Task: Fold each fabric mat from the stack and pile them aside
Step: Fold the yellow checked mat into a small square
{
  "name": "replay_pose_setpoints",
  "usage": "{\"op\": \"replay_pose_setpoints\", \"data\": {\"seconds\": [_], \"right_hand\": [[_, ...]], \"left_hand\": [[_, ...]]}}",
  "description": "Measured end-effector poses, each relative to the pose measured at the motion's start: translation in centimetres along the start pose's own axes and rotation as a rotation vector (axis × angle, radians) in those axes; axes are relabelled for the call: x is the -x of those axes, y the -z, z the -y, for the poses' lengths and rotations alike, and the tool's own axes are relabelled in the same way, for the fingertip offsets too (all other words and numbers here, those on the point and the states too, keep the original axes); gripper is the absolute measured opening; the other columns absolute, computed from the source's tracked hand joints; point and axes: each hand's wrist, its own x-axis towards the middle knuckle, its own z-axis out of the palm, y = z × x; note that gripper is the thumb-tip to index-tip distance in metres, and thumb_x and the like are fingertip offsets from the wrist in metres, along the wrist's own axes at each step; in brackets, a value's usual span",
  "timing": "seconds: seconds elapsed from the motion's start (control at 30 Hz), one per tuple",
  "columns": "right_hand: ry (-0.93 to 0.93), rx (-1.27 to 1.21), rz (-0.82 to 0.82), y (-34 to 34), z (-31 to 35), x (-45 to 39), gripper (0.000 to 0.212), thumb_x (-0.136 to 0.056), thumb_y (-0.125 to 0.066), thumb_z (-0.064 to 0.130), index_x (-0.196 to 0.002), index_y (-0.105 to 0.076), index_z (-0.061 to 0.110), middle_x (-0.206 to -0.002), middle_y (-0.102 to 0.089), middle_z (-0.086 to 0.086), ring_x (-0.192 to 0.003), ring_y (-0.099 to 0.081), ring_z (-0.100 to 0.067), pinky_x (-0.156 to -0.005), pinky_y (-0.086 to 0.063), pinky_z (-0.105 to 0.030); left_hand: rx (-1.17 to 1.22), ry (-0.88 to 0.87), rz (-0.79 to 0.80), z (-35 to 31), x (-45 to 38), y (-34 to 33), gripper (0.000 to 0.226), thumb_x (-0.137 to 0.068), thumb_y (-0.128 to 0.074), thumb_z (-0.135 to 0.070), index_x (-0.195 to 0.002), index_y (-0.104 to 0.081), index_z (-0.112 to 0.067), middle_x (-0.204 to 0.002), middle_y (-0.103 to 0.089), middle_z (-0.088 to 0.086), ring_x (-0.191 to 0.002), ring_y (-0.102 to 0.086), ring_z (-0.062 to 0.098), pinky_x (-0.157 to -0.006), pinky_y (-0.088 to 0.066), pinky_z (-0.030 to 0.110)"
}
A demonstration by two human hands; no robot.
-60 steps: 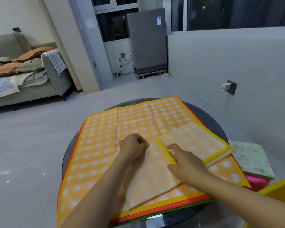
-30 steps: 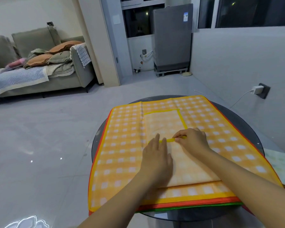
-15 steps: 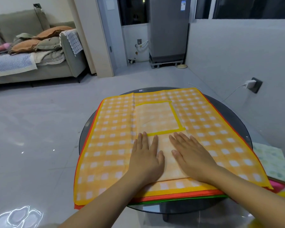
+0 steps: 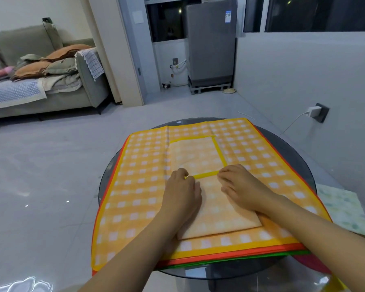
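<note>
both hands, left [image 4: 182, 191] and right [image 4: 239, 185], pinch the yellow hem [image 4: 204, 175] of your half-folded mat [image 4: 209, 186] atop the stack [image 4: 139, 186] on the counter [image 4: 291, 142]. it looks light, limp and slippery; grip corners.

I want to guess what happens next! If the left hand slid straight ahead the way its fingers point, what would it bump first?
Probably the yellow border strip of the folded mat. The left hand already has its fingertips there, so depth hardly matters.
</note>
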Motion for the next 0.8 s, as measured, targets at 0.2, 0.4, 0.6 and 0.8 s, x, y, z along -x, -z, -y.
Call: {"op": "replay_pose_setpoints", "data": {"seconds": [0.2,0.4,0.6,0.8], "right_hand": [[-0.279,-0.317,-0.211,0.0,-0.4,-3.1,0.024,-0.088,-0.06,0.014,-0.113,-0.06,0.012,-0.111,-0.05,-0.002,-0.085,-0.051,-0.012,-0.075,-0.038,-0.019],[-0.512,-0.332,-0.216,0.1,-0.9,-5.4,0.043,-0.089,-0.062,0.025,-0.124,-0.051,0.003,-0.125,-0.051,-0.015,-0.081,-0.063,-0.025,-0.07,-0.05,-0.031],[-0.66,-0.41,-0.161,0.8,-0.8,-6.5,0.033,-0.091,-0.059,0.02,-0.109,-0.059,-0.008,-0.058,-0.061,-0.014,-0.046,-0.055,-0.022,-0.047,-0.043,-0.029],[-0.688,-0.432,-0.196,0.7,-1.2,-6.9,0.03,-0.09,-0.061,0.02,-0.065,-0.054,0.006,-0.051,-0.057,-0.011,-0.045,-0.056,-0.024,-0.042,-0.041,-0.026]], "left_hand": [[0.31,0.238,0.001,1.5,-2.3,0.4,0.015,-0.093,-0.048,-0.017,-0.09,-0.058,-0.005,-0.091,-0.05,0.006,-0.078,-0.051,0.022,-0.065,-0.032,0.027],[0.452,0.53,-0.059,2.4,-4.4,0.3,0.028,-0.092,-0.053,-0.019,-0.116,-0.048,-0.004,-0.119,-0.045,0.013,-0.077,-0.047,0.02,-0.07,-0.034,0.026],[0.471,0.668,0.016,3.9,-6.5,-0.4,0.036,-0.091,-0.059,-0.025,-0.114,-0.046,0.0,-0.101,-0.057,0.012,-0.087,-0.056,0.028,-0.065,-0.039,0.03],[0.539,0.681,-0.002,4.2,-6.8,-0.7,0.024,-0.089,-0.063,-0.021,-0.074,-0.058,-0.002,-0.055,-0.057,0.01,-0.043,-0.055,0.022,-0.046,-0.051,0.032]]}}
